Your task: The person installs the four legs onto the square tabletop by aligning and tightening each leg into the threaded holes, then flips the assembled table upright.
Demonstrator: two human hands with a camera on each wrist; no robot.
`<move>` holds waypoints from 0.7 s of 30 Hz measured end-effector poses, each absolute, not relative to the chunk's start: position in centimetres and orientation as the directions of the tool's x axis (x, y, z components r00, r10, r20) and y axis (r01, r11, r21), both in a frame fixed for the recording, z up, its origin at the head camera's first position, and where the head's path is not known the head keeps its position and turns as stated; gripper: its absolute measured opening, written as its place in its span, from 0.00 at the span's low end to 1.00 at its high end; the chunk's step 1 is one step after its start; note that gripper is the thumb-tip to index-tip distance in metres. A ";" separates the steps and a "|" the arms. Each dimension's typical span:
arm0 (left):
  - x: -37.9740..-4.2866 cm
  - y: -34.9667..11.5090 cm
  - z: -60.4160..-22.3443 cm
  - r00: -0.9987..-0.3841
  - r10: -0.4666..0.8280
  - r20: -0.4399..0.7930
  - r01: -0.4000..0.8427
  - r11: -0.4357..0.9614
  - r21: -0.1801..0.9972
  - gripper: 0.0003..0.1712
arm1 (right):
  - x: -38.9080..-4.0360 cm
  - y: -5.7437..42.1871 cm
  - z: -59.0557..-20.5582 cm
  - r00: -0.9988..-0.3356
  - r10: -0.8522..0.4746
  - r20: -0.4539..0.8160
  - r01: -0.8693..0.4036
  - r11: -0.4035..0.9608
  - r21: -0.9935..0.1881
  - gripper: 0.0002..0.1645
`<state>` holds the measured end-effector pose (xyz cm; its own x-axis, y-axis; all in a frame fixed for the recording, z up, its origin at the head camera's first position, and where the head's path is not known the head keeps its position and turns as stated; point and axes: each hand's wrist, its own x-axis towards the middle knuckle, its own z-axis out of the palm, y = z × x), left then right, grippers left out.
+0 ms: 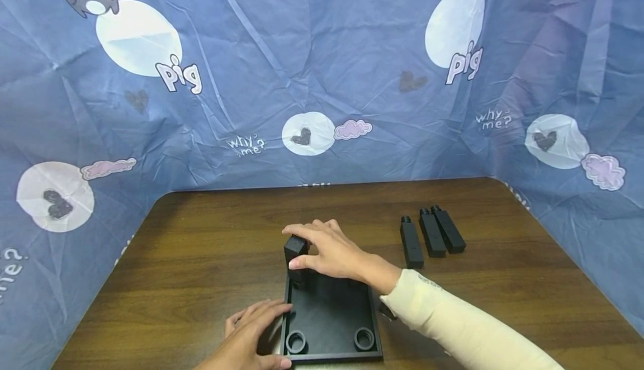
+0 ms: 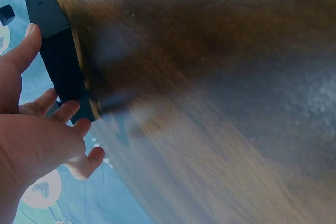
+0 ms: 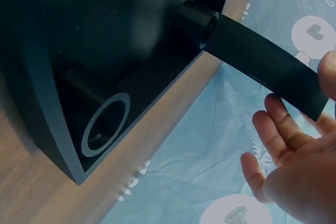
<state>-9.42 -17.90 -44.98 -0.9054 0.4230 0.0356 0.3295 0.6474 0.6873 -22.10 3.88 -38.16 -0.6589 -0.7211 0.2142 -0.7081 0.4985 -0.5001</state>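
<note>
Right hand pinches black post, upright at far-left socket of tray.
Post's upper end sits between thumb and fingers, lower end at socket; left hand unclenched, fingers touching tray's left edge.

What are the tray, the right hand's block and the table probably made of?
Tray: probably satin plastic, uniformly black, softly reflecting.
Block in the right hand: likely similar plastic; smooth, flat black faces.
Table: brown wood grain, slightly glossy; solid wood or laminate, unclear.
</note>
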 end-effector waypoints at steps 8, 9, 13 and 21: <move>-9.5 -17.9 -44.8 -0.907 0.420 -0.004 0.300 0.654 0.694 0.47 | -22.2 4.1 -37.8 -0.656 -0.716 0.237 -0.700 0.461 -0.546 0.22; -9.6 -17.9 -44.8 -0.908 0.419 -0.010 0.295 0.655 0.696 0.47 | -22.2 4.1 -37.9 -0.661 -0.707 0.249 -0.701 0.466 -0.539 0.20; -9.6 -17.9 -44.7 -0.907 0.420 -0.038 0.275 0.657 0.702 0.48 | -22.2 4.0 -38.3 -0.675 -0.690 0.260 -0.706 0.504 -0.497 0.23; -9.5 -17.8 -44.8 -0.904 0.428 0.008 0.315 0.651 0.690 0.48 | -22.3 4.5 -38.0 -0.631 -0.754 0.183 -0.703 0.458 -0.544 0.32</move>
<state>-9.51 -17.79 -44.82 -0.9037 0.4281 0.0084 0.3149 0.6512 0.6904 -22.26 4.54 -38.04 -0.6314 -0.7537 0.1826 -0.7034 0.4576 -0.5439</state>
